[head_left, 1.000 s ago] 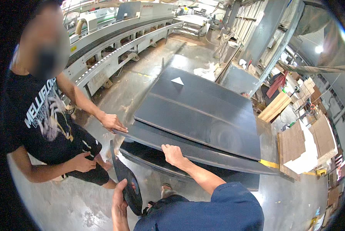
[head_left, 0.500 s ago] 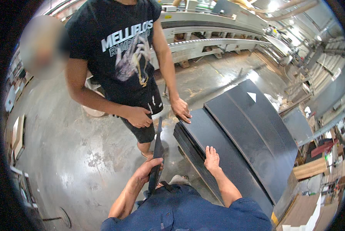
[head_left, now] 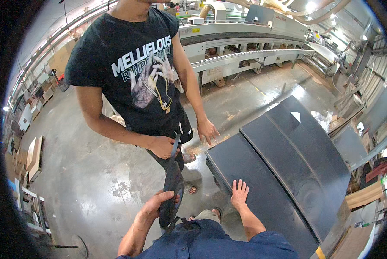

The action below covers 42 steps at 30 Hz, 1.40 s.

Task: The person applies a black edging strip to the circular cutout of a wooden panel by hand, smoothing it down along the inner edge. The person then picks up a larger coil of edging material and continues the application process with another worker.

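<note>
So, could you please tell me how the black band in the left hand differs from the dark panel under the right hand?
Size: the black band is narrow, while the dark panel is broad.
Pose: the band is held up on its own, while the panel lies flat.
Handling: the left hand grips the band; the right hand is spread open over the panel.
Both look nearly black.

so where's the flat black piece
Left of centre in the head view, the flat black piece is in the left hand, upper end near a co-worker's hand.
</note>
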Tool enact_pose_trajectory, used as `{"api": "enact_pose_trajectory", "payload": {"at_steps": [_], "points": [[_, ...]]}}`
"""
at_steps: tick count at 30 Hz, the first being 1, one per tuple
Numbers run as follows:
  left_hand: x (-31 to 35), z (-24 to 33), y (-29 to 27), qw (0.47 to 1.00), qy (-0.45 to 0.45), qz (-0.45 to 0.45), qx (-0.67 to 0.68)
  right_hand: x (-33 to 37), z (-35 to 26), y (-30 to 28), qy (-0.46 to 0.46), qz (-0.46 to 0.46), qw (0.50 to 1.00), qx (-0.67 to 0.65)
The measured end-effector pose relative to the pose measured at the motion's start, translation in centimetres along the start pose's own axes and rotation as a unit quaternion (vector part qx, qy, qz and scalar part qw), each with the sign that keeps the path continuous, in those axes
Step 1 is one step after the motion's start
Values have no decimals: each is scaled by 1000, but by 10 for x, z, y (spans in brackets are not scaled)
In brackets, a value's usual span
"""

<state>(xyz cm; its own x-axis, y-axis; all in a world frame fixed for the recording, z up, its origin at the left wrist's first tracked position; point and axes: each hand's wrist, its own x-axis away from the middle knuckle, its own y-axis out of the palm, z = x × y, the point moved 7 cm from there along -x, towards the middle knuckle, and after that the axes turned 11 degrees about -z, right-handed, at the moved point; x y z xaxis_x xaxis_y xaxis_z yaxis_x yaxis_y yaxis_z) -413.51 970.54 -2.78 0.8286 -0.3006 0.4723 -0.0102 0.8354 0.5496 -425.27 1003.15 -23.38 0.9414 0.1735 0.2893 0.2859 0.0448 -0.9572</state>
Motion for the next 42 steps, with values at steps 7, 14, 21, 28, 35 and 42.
{"api": "enact_pose_trajectory", "payload": {"at_steps": [7, 14, 21, 28, 35, 42], "points": [[-6, -12, -9, 997, -15, 63, -46, -52, 5, -59, -2, -212, 964, -160], [-18, -33, -5, 996, -57, 63, -33, -148, -29, -448, -262, 261, 878, -305], [-32, -59, 13, 999, -15, 24, 31, -160, -27, -581, -204, 356, 894, -182], [-34, -65, 29, 998, -2, 27, 50, -169, -55, -520, -240, 265, 924, -138], [-26, -61, 33, 999, 16, 43, 29, -168, -51, -436, -251, 141, 941, -178], [-19, -72, 25, 996, -17, 79, 48, -171, -39, -302, -269, 44, 928, -256]]}}
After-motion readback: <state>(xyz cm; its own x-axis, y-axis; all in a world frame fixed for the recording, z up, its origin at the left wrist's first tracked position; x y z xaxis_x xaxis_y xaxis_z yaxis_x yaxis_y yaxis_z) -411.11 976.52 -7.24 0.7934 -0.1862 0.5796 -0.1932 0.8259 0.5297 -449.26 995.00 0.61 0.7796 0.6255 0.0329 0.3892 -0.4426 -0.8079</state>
